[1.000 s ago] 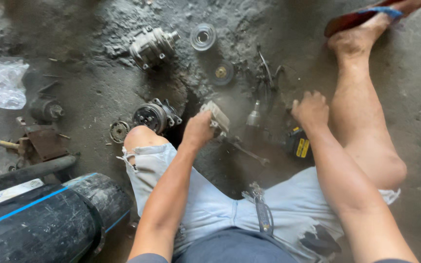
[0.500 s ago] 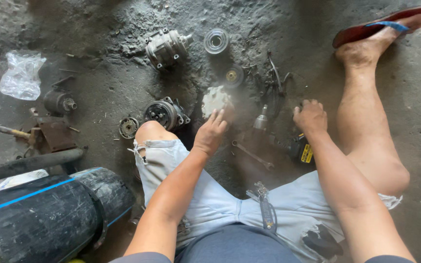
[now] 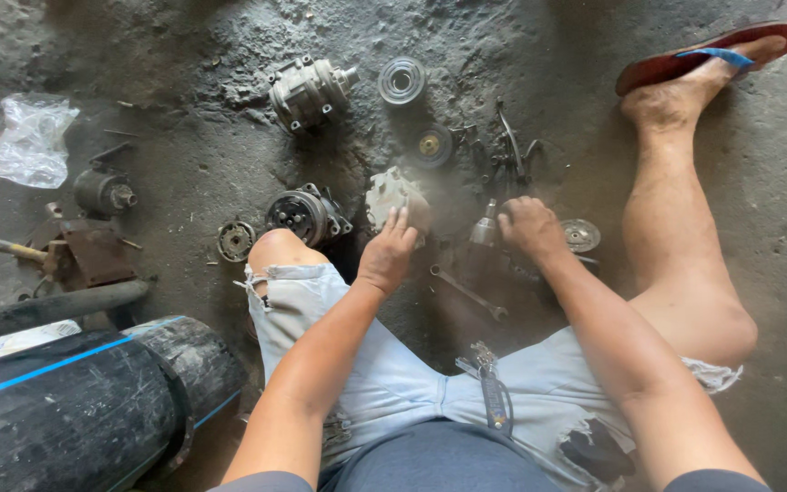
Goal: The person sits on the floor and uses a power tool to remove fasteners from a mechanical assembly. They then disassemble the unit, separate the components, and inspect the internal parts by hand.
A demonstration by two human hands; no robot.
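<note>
A plastic bag (image 3: 31,141) lay at the upper left of the frame. A black pipe (image 3: 75,405) filled the lower left. Near the middle, a round metal part (image 3: 301,215) sat beside the bent knee. The left hand (image 3: 387,255) rested on a dusty grey part (image 3: 392,196) at the middle, fingers spread flat, not gripping. A wrench (image 3: 468,293) lay on the floor between the hands. The right hand (image 3: 530,228) curled loosely just right of centre, touching a small metal piece (image 3: 485,228); I could not tell if it gripped. A red sandal (image 3: 712,55) was at the upper right.
</note>
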